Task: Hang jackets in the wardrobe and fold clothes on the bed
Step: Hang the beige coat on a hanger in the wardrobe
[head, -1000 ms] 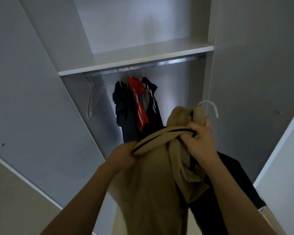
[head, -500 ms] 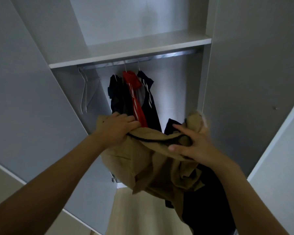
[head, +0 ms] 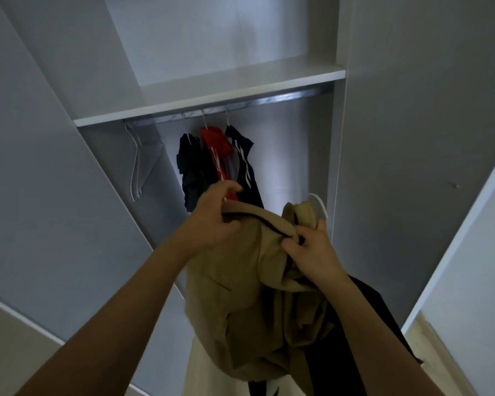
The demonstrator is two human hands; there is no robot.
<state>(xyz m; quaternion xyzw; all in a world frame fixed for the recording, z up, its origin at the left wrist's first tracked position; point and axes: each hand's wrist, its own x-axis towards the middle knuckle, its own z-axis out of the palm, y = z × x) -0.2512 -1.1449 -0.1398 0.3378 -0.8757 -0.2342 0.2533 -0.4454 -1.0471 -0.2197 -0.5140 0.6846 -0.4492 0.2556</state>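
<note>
Wardrobe rail (head: 269, 100) at 12 o'clock | left hand (head: 212, 221), right hand (head: 312, 247) both clench tan jacket (head: 255, 295) | seat your hanger hook (head: 320, 205) squarely.

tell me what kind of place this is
Most likely a bedroom or dressing area, seen at an open built-in wardrobe. A metal hanging rail runs under a white shelf, with clothes on hangers and an empty hanger. Both hands hold a tan jacket.
</note>
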